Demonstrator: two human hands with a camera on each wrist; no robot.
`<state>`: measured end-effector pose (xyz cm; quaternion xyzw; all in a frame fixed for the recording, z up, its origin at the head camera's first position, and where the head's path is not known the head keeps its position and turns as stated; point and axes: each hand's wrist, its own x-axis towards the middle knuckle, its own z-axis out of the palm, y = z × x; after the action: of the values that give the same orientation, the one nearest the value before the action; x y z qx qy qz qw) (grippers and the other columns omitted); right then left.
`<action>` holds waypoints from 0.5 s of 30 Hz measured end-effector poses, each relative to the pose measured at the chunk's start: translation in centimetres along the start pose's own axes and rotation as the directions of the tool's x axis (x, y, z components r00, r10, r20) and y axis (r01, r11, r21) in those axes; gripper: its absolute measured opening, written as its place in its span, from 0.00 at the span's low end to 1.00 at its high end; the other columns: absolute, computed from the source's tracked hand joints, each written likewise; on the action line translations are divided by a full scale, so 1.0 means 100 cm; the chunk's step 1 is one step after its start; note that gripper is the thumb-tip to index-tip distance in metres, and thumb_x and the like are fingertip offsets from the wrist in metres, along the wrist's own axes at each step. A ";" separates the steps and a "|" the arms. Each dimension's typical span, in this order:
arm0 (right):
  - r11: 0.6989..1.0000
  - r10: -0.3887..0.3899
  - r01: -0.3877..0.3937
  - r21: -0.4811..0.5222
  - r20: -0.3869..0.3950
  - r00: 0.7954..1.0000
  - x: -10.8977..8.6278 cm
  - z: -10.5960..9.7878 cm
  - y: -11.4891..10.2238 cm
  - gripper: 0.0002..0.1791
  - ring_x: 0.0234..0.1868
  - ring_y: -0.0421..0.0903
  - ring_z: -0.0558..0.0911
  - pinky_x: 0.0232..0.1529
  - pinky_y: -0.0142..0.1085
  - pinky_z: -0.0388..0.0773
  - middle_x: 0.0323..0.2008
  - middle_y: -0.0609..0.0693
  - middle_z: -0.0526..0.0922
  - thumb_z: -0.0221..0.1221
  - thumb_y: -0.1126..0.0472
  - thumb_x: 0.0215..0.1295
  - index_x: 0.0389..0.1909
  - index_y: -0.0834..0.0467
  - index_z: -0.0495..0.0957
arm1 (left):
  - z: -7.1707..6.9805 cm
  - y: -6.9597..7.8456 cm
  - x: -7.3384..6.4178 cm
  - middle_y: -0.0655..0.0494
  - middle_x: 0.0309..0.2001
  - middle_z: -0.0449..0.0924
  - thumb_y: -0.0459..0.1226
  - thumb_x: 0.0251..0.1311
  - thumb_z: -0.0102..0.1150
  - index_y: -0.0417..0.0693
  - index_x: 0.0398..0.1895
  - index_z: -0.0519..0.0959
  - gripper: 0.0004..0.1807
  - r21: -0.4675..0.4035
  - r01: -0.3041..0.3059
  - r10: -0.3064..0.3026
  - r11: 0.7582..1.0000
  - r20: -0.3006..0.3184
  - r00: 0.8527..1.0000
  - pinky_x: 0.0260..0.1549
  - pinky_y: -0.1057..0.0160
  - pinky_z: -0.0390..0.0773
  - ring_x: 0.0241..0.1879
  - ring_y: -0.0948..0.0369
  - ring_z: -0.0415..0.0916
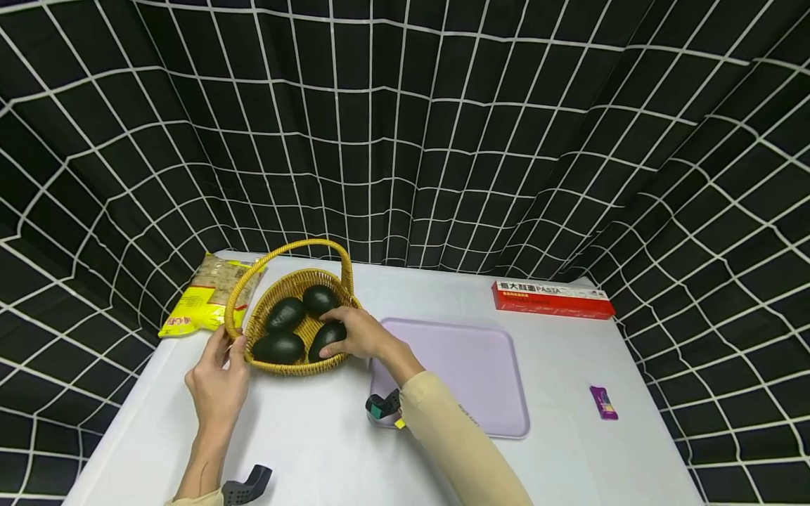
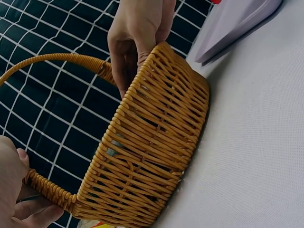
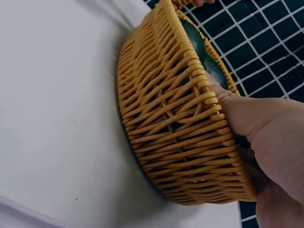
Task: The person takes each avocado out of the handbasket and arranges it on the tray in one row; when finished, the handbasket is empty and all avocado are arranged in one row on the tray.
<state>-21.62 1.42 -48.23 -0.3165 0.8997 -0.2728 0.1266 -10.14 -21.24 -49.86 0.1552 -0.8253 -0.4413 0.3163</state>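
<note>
A yellow-brown wicker basket (image 1: 292,368) with a tall arched handle (image 1: 286,247) stands on the left half of the table. Several dark green avocados (image 1: 279,348) lie inside it. My left hand (image 1: 218,390) grips the foot of the handle at the basket's left end; in the left wrist view its thumb and fingers (image 2: 40,216) go round the wrapped cane. Over the right rim reaches my right hand (image 1: 363,334), thumb and fingers around the front right avocado (image 1: 325,337). In the right wrist view the basket wall (image 3: 175,118) hides its fingertips.
Right of the basket lies a pale purple tray (image 1: 455,379), partly under my right forearm. A yellow food bag (image 1: 202,295) is behind the basket's left side. A red pasta box (image 1: 553,301) sits at the back right, a small purple packet (image 1: 604,403) nearer the right edge.
</note>
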 end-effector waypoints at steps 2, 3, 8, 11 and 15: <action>1.000 0.008 -0.008 -0.021 0.005 1.000 0.000 0.000 -0.001 0.39 0.73 0.47 0.74 0.77 0.40 0.70 0.69 0.49 0.79 0.76 0.44 0.57 0.68 0.53 0.78 | 0.000 0.000 0.000 0.33 0.57 0.83 0.35 0.72 0.64 0.34 0.67 0.77 0.24 0.004 0.001 -0.001 1.000 0.000 1.000 0.52 0.48 0.82 0.56 0.41 0.85; 0.999 0.012 -0.011 -0.033 0.006 1.000 0.000 0.001 -0.002 0.38 0.73 0.47 0.74 0.76 0.39 0.70 0.69 0.49 0.79 0.76 0.43 0.57 0.67 0.53 0.79 | 0.000 0.000 0.000 0.33 0.58 0.83 0.35 0.72 0.64 0.34 0.67 0.76 0.24 0.005 0.002 -0.002 1.000 0.001 1.000 0.53 0.48 0.82 0.56 0.41 0.85; 0.998 0.020 -0.019 -0.062 0.011 1.000 0.001 0.002 -0.002 0.37 0.70 0.47 0.77 0.74 0.39 0.73 0.67 0.47 0.81 0.75 0.40 0.57 0.66 0.51 0.80 | -0.001 0.001 -0.001 0.33 0.58 0.83 0.35 0.72 0.64 0.34 0.68 0.76 0.25 0.005 0.003 -0.003 1.000 0.002 1.000 0.53 0.49 0.81 0.57 0.41 0.84; 0.998 0.033 -0.032 -0.050 0.006 0.999 0.001 0.002 -0.002 0.37 0.69 0.47 0.78 0.72 0.40 0.75 0.66 0.47 0.82 0.75 0.41 0.57 0.66 0.50 0.81 | -0.001 0.001 -0.001 0.34 0.58 0.83 0.36 0.72 0.64 0.34 0.68 0.76 0.25 0.005 0.001 -0.001 1.000 0.002 1.000 0.53 0.49 0.82 0.57 0.41 0.84; 0.999 0.035 -0.035 -0.032 -0.014 0.999 -0.001 0.003 -0.001 0.35 0.68 0.47 0.79 0.71 0.40 0.76 0.66 0.46 0.83 0.75 0.42 0.57 0.65 0.50 0.82 | -0.001 0.001 -0.001 0.34 0.58 0.83 0.36 0.72 0.64 0.34 0.68 0.76 0.24 0.003 -0.004 0.004 1.000 0.003 1.000 0.53 0.50 0.81 0.57 0.41 0.84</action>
<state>-21.38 1.28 -48.35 -0.3007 0.9103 -0.2580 0.1200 -9.97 -21.16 -49.81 0.1532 -0.8269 -0.4395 0.3156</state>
